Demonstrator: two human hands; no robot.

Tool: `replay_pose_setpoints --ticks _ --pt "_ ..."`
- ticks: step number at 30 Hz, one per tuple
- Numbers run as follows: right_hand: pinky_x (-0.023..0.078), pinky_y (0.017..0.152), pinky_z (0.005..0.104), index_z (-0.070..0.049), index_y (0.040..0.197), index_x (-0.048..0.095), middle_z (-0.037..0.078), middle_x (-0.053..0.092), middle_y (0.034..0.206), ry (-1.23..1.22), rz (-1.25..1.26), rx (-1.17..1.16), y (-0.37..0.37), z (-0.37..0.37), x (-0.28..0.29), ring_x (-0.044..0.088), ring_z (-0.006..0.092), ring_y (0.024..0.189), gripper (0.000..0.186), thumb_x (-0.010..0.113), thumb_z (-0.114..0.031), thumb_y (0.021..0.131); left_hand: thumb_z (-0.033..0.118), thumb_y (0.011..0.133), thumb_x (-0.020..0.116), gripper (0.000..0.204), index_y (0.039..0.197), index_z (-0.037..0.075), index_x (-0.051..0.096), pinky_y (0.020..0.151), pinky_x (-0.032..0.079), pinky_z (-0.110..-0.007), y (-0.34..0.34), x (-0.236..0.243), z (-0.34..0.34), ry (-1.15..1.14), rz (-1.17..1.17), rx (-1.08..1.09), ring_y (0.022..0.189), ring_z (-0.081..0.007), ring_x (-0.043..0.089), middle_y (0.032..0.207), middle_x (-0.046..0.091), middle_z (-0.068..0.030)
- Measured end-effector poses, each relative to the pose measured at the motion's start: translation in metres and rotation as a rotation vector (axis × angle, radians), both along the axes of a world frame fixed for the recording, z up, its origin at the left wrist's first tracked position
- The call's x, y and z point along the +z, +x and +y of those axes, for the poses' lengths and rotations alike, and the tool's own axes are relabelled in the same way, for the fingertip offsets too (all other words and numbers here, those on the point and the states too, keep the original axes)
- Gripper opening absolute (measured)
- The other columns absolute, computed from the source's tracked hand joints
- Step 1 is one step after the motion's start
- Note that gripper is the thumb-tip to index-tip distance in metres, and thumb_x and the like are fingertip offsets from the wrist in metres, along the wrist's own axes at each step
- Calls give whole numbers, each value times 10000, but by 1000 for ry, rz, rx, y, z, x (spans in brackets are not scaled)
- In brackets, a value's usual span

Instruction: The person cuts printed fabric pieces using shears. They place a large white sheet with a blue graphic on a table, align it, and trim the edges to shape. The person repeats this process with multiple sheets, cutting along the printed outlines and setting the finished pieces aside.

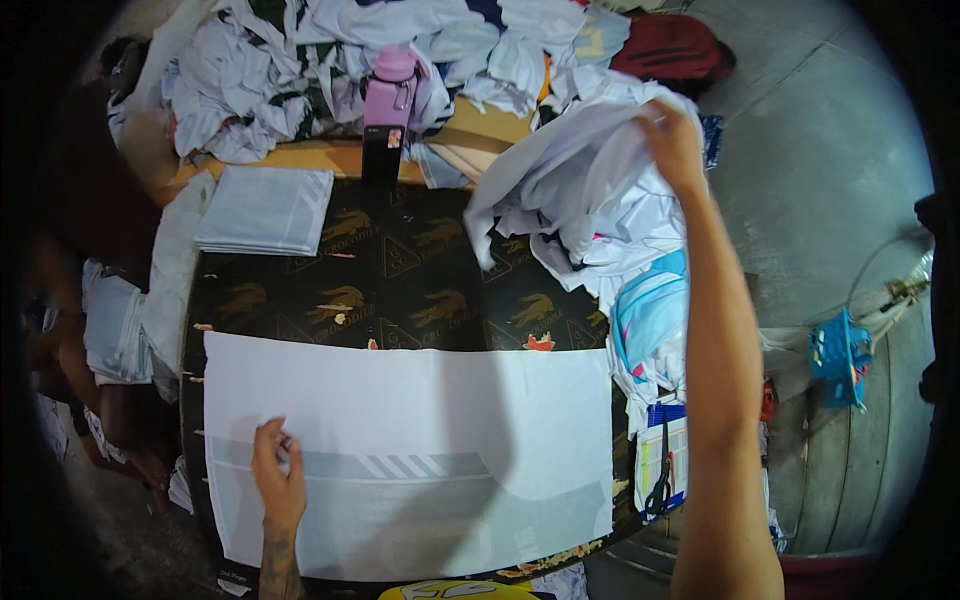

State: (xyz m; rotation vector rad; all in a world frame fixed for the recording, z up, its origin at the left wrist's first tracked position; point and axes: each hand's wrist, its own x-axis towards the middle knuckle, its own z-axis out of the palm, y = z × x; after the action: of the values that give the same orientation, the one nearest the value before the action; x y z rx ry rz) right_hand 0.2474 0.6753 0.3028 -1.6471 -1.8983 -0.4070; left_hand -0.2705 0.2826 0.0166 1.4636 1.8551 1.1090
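Note:
A white fabric panel (330, 385) with pale grey printed bands and slanted stripes lies spread on the near part of the table. Over its left side is my left hand (278, 470), fingers loosely curled and thumb apart, with nothing visible in it. At the far right my right arm reaches out, and my right hand (675, 145) grips a white cloth (590, 150). This cloth is lifted and draped above a heap of white fabric (640, 225), its left end hanging over the table. The hand's fingertips are partly hidden by folds.
A folded pale fabric stack (265, 212) lies far left. Behind stand a pink bottle (390, 90), a black phone-like object (382, 153) and a large garment pile (235, 90). Black scissors (660, 475) lie at right, beside a blue-and-white garment (650, 310). Another person's arm (65, 330) shows at left.

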Motion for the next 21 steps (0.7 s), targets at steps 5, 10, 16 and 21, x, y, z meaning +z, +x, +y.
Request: replay_pose_setpoints --ticks 5,10,16,21 --pt "563 905 319 -46 1291 735 40 762 1128 169 529 393 -61 -187 237 704 138 994 286 737 -162 1029 -1 971 766 709 1606 80 460 872 550 -294 75 88 103 331 -276 -160 1006 -156 601 1222 635 -76" --pt "502 658 248 -85 1109 670 -2 676 907 566 315 626 -117 -373 342 626 88 726 163 661 -230 1034 452 703 1033 1434 1728 22 127 1298 288 -527 187 249 109 625 -266 -566 1584 -377 336 1742 260 -238" --pt "523 927 286 -101 1306 687 31 704 1164 416 631 624 -53 -480 410 673 148 1012 287 633 -255 1070 305 822 959 1030 1584 -28 353 1196 423 -446 264 261 -84 803 -241 -1080 1486 -356 417 1631 301 -233" --pt "547 849 247 -75 1374 705 15 719 1098 243 798 516 44 -525 358 668 104 946 378 655 -264 1050 -14 977 735 152 1028 64 616 808 539 -279 144 225 -129 311 -595 -708 905 -86 600 954 625 10"
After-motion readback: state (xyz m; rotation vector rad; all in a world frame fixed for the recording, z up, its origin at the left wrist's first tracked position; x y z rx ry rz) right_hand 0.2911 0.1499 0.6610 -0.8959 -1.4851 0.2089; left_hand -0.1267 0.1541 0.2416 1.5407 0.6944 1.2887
